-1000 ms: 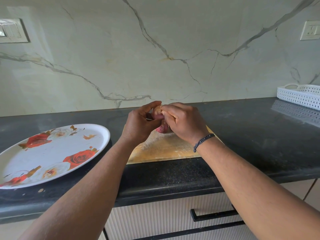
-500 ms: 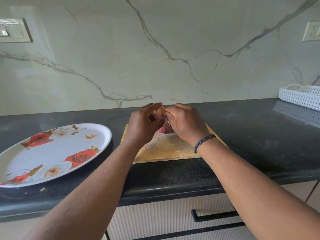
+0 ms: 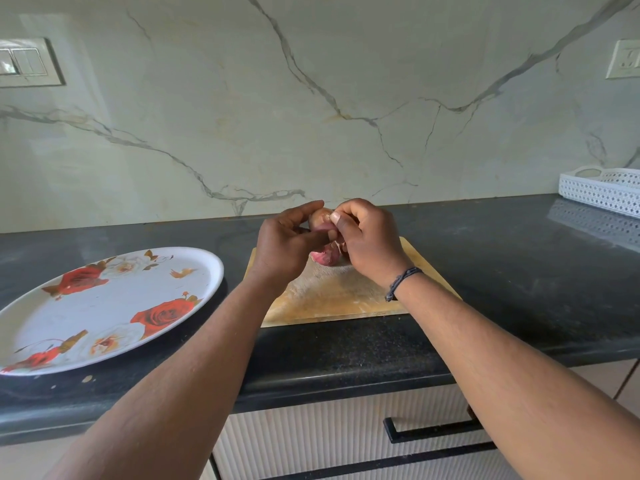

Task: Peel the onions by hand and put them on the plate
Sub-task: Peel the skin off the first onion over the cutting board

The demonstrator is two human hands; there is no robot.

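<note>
Above the wooden cutting board both hands meet around a small onion with brown papery skin. My left hand holds it from the left, fingers curled around it. My right hand pinches the skin at the onion's top with thumb and fingertips. A second, pinkish onion lies on the board just below the hands, partly hidden by them. The white plate with red roses sits to the left on the dark counter, with no onions on it.
The black counter runs to the right, where a white perforated tray stands by the marble wall. A few skin flakes lie near the plate's front rim. Drawers with black handles are below the counter edge.
The two hands stay together over the board; the right fingers have shifted on top of the onion, working the skin. The view shifted a little.
</note>
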